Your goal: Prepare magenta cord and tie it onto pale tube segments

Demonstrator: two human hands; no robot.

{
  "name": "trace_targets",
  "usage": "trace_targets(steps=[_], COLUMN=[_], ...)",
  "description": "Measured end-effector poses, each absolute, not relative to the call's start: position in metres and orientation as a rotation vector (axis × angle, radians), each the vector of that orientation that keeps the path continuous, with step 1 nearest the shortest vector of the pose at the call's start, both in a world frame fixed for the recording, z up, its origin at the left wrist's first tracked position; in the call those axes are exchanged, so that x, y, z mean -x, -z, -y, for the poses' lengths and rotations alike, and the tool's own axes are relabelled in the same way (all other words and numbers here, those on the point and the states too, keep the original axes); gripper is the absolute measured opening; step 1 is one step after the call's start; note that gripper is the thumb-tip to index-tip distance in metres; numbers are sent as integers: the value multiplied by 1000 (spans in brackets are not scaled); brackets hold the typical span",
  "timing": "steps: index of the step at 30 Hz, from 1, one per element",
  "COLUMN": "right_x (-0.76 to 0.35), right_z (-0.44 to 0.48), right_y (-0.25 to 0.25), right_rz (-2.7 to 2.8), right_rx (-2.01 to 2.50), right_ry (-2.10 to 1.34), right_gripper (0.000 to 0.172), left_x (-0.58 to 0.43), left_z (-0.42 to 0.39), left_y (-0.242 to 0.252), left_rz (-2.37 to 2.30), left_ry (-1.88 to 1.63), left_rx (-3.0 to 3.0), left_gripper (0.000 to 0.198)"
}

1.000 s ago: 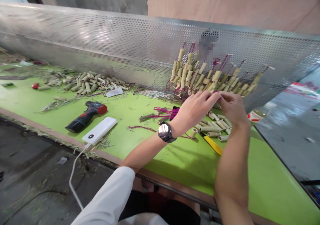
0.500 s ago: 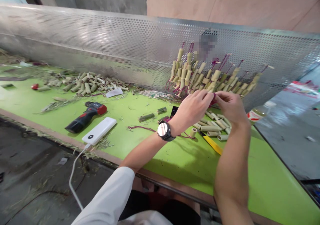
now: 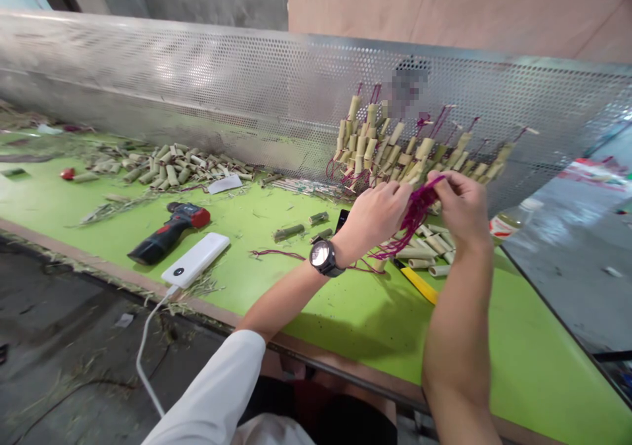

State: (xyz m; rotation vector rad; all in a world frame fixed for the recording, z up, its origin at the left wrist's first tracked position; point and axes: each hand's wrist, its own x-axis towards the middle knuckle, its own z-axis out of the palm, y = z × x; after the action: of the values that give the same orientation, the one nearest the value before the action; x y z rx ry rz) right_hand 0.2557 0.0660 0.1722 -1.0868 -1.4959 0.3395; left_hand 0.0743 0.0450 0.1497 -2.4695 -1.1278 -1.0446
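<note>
A bundle of purple cord hangs between my two hands above the green table. My right hand pinches its upper end between thumb and fingers. Closed around the cord's other side is my left hand, wearing a black watch at the wrist; its fingertips are partly hidden. Below the hands lie short cut bamboo tubes and a yellow-handled knife. Behind them, bamboo tubes strung on purple cord lean in a cluster against the perforated metal panel.
A cordless drill and a white power bank with a cable lie to the left. Farther back is a heap of bamboo pieces. A bottle stands at the right edge. Part of a phone shows behind my left wrist.
The purple cord, mostly hidden between my fingers before, now shows as a loose hanging bundle. My hands have moved slightly apart, the left one a little downward.
</note>
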Motion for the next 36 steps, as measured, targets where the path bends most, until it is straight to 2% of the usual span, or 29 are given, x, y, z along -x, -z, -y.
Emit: trace_targets(steps=[2,6,11,16,25,32,36], right_x=[-257,-254,-248,-250,-253,-254,-257], right_z=[-69,-73,-72,-74,-83,-93,-95], right_y=[-170,-167,-169,-167,-162,-155,-152], right_rz=[1545,1640,1661,1590,1440,1397,1383], right_rx=[1077,1027,1011,1066,1186,1278,1337], right_ry=[-395,-479,-491,-356,-183,-56,10], right_gripper=[33,43,47,47,44,42,36], left_x=[-75,-76,-75,-74,-60,-34,-19], left_z=[-45,-47,-52,-48,-65,-89,-95], left_y=[-150,-148,-145,-149,-156,-158,-159], left_rz=[1091,1072,1066,1092,961,928,968], left_ry=[1101,1113,1103,1146,1673,2088,2189], left_rx=[2479,2471,2448,2492,2795,3119,3148], left_gripper=[25,37,34,29,14,15,20])
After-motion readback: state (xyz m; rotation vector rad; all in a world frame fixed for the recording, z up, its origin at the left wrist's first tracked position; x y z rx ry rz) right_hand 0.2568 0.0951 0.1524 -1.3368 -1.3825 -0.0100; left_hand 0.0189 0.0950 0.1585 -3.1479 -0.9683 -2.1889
